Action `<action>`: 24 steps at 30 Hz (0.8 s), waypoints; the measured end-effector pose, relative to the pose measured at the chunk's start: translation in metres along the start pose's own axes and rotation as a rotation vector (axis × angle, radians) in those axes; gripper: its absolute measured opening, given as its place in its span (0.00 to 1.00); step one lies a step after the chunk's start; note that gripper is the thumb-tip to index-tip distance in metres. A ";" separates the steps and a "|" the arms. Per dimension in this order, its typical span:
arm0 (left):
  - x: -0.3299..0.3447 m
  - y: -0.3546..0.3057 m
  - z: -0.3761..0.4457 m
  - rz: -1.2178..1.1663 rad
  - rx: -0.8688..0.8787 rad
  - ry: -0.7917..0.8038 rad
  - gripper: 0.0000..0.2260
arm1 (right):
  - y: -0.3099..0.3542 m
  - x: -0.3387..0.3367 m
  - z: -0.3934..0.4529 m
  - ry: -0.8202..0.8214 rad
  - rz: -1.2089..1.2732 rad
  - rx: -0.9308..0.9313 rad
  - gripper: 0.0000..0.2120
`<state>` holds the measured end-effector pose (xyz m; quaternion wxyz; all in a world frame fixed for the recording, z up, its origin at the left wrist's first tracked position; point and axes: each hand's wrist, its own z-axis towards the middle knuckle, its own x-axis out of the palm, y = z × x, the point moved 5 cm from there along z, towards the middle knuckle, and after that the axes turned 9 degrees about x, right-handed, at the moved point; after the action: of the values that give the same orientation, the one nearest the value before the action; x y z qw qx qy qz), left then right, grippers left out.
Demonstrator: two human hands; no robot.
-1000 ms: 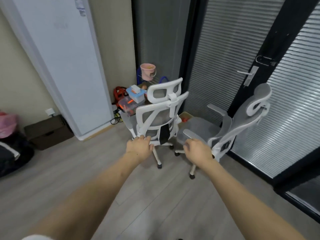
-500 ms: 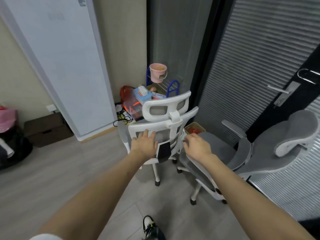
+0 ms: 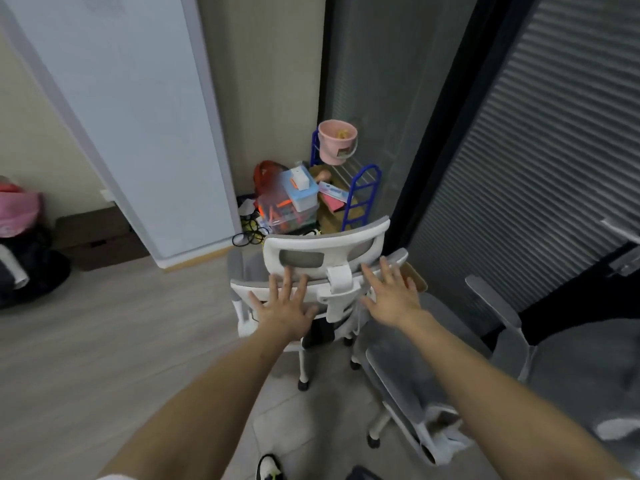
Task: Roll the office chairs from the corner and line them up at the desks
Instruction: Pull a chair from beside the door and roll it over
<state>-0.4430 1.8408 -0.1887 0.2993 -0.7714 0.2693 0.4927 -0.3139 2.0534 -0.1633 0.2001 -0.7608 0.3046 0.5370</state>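
Note:
A white-framed office chair with grey mesh (image 3: 325,251) stands in the corner with its back toward me. My left hand (image 3: 287,306) is spread with straight fingers at the left of the chair's upper back, just under the headrest. My right hand (image 3: 391,296) is spread the same way at the right of the back. Whether the palms touch the frame I cannot tell. A second grey chair (image 3: 519,368) stands at the right, its seat close under my right forearm.
A large white board (image 3: 138,133) leans on the wall at left. Behind the chair sit a blue rack (image 3: 360,195), a pink bucket (image 3: 337,140), plastic boxes (image 3: 294,202) and cables. Glass partitions with blinds and a door close the right side. Wood floor lies at left.
I have stepped closer to the corner. Both hands rose from the chair's lower back to its upper back, and their fingers spread out.

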 end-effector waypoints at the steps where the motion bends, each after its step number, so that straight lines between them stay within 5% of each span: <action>1: 0.006 0.001 -0.001 0.019 -0.016 -0.029 0.34 | -0.002 0.001 0.011 0.016 -0.016 -0.022 0.35; 5: 0.016 -0.004 -0.012 0.017 -0.132 -0.123 0.35 | -0.008 0.015 0.038 0.088 -0.049 -0.115 0.35; 24: 0.027 0.000 -0.079 -0.012 -0.380 -0.049 0.33 | 0.023 0.025 0.022 0.054 -0.098 -0.407 0.38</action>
<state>-0.3854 1.7803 -0.1871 0.1577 -0.8033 0.1596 0.5517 -0.3388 2.0444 -0.1941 0.0601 -0.8135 0.1577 0.5565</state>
